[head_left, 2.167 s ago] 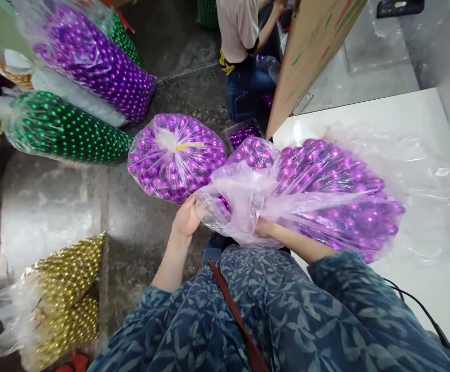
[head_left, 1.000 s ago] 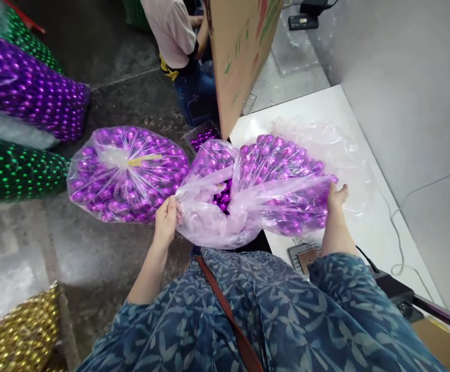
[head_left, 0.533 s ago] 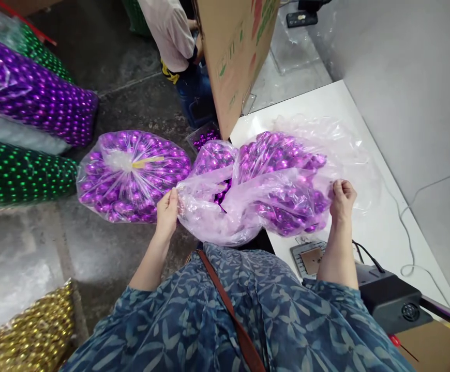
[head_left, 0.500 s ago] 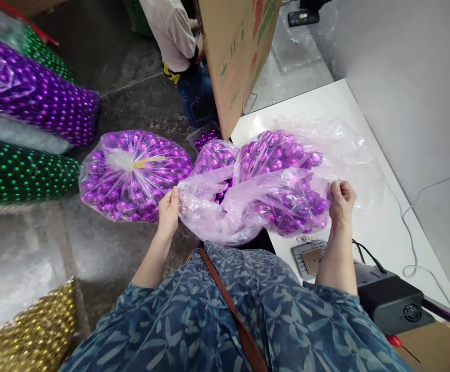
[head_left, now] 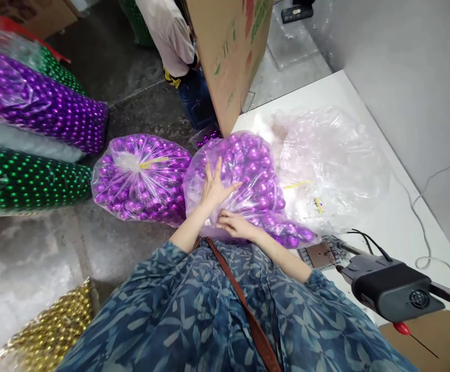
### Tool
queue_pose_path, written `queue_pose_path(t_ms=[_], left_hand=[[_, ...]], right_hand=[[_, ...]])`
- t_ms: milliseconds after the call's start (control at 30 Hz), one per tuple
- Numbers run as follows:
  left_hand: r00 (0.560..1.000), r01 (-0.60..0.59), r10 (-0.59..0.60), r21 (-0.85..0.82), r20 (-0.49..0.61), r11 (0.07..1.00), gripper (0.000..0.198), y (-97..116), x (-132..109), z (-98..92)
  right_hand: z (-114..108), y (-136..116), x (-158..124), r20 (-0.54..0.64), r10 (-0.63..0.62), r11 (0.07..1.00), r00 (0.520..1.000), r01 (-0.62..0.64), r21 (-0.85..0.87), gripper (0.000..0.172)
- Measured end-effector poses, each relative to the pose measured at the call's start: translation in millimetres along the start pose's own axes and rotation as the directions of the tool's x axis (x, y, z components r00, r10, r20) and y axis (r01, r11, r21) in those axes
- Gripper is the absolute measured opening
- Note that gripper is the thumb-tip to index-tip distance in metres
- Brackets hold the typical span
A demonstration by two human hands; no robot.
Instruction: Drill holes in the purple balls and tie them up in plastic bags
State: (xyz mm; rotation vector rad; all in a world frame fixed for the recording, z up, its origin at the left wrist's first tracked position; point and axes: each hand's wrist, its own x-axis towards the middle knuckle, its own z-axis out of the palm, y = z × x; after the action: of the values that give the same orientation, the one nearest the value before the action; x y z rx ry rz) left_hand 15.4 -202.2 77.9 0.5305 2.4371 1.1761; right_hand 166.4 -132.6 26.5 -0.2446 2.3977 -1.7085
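Note:
A clear plastic bag of shiny purple balls (head_left: 254,160) lies in front of me, partly over the left end of the white table. My left hand (head_left: 215,188) rests on its film with the fingers spread. Just below and to the right, my right hand (head_left: 237,226) has its fingers closed on the film at the near side. Some purple balls bulge out toward the right along the bag's near edge. Against its left side stands a tied bag of purple balls (head_left: 155,196), its gathered neck bound with a yellow tie (head_left: 154,163).
Loose clear plastic bags (head_left: 337,155) cover part of the white table (head_left: 388,227). A big cardboard box (head_left: 225,57) stands behind, with a person (head_left: 170,41) beside it. Green bags (head_left: 27,178) and a gold bag (head_left: 50,330) are on the left. A black device (head_left: 391,289) is at right.
Both hands have come together over the bag. My left hand let go of the film and spread out; my right hand moved left from the far edge. The bag now looks fuller and rounder.

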Motion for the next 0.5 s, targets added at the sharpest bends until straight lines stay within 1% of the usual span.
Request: queue_pose_path(t_ms=[33,67,133,167,200,233,267,300,333,367,400,433,467,500], left_hand=[[0.998,0.056,-0.056,-0.005,0.039,0.998,0.088,-1,5,8.1],[0.991,0.113,-0.113,0.009,0.070,0.994,0.076,-3,8,14.4],[0.974,0.198,-0.204,0.067,0.102,0.978,0.042,-13,13,21.5],[0.967,0.224,-0.233,0.096,0.103,0.970,0.030,-19,13,22.4],[0.963,0.239,-0.251,0.120,0.099,0.964,0.025,-25,14,21.9],[0.961,0.246,-0.260,0.138,0.092,0.959,0.026,-30,13,20.5],[0.960,0.251,-0.266,0.153,0.084,0.956,0.027,-35,13,18.6],[0.960,0.254,-0.270,0.169,0.079,0.952,0.029,-39,13,16.4],[0.959,0.258,-0.275,0.184,0.072,0.948,0.030,-41,14,14.4],[0.958,0.266,-0.282,0.191,0.061,0.945,0.030,-42,14,12.5],[0.956,0.268,-0.287,0.215,0.061,0.939,0.030,-42,15,10.8],[0.954,0.255,-0.288,0.283,0.081,0.925,0.030,-41,17,9.2],[0.950,0.224,-0.288,0.381,0.119,0.897,0.030,-40,18,7.5],[0.943,0.176,-0.289,0.488,0.166,0.855,0.032,-37,19,5.5]], right_hand=[[8,1,4,0.027,0.004,1.000,1.000,-0.004,-0.006,0.046],[12,1,4,0.039,0.018,1.000,0.999,-0.017,-0.014,0.046],[10,3,-9,0.013,0.070,0.997,0.997,-0.070,-0.037,0.047],[5,4,-22,-0.032,0.111,0.992,0.993,-0.112,-0.053,0.047],[-2,5,-40,-0.098,0.163,0.983,0.982,-0.170,-0.071,0.048],[-8,7,-61,-0.191,0.225,0.965,0.955,-0.245,-0.090,0.050],[-15,11,-86,-0.316,0.300,0.932,0.900,-0.348,-0.105,0.052],[-19,15,-111,-0.447,0.376,0.879,0.812,-0.465,-0.105,0.057],[-22,19,-136,-0.564,0.438,0.812,0.700,-0.577,-0.086,0.063],[-21,25,-160,-0.648,0.483,0.742,0.589,-0.668,-0.054,0.069],[-19,30,-181,-0.704,0.510,0.682,0.493,-0.731,-0.018,0.073],[-16,34,-199,-0.725,0.529,0.645,0.440,-0.765,0.007,0.076],[-12,37,-212,-0.730,0.540,0.630,0.420,-0.776,0.020,0.078],[-9,38,-221,-0.729,0.542,0.632,0.419,-0.775,0.024,0.080]])
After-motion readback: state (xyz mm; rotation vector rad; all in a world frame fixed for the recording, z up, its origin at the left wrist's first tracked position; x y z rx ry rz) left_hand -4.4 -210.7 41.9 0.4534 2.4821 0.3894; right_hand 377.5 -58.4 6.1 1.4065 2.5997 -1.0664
